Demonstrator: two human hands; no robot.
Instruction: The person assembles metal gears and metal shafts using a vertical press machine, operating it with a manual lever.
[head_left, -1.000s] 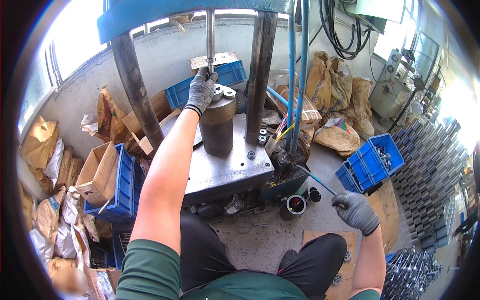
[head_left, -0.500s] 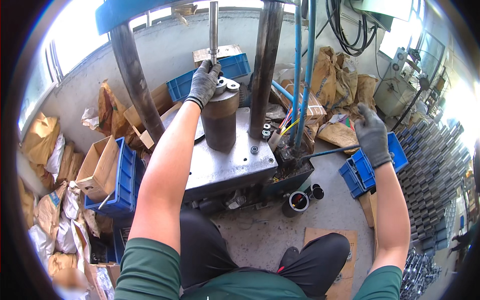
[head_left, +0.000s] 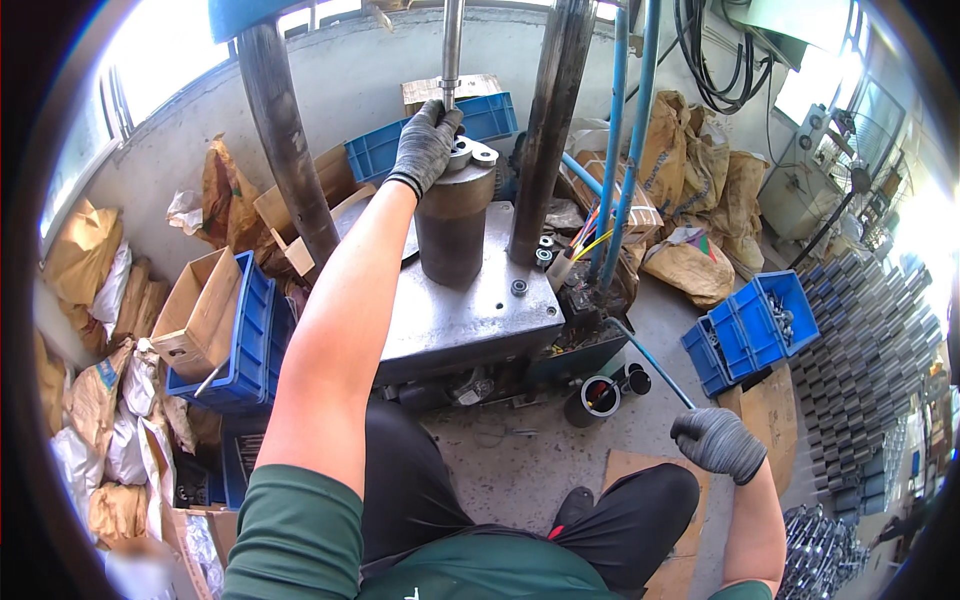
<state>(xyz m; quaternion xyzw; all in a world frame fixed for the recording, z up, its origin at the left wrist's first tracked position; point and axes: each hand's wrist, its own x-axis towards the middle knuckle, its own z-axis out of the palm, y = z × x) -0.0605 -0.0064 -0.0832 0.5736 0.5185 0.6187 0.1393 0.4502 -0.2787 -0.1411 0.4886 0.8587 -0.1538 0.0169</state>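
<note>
My left hand (head_left: 428,150), in a grey work glove, is closed at the tip of an upright steel rod (head_left: 451,45). What its fingers pinch there is hidden by the glove. Just beside them a small metal link with round, holed ends (head_left: 484,155) lies on top of a thick dark steel cylinder (head_left: 450,235). That cylinder stands on the press's metal table (head_left: 455,325). Low on the right, my gloved right hand (head_left: 720,443) grips the end of a thin blue lever (head_left: 655,368), which slopes down from the press.
Dark columns (head_left: 285,140) flank the cylinder. Small metal rings (head_left: 519,288) sit on the table. Blue bins (head_left: 745,325) with metal parts stand at right, before stacked metal tubes (head_left: 860,340). Black cups (head_left: 593,400) are on the floor. Cartons (head_left: 200,315) and sacks crowd the left.
My right hand has come down and toward me, and the lever now slopes down with its end in that hand. My left hand stays at the rod tip.
</note>
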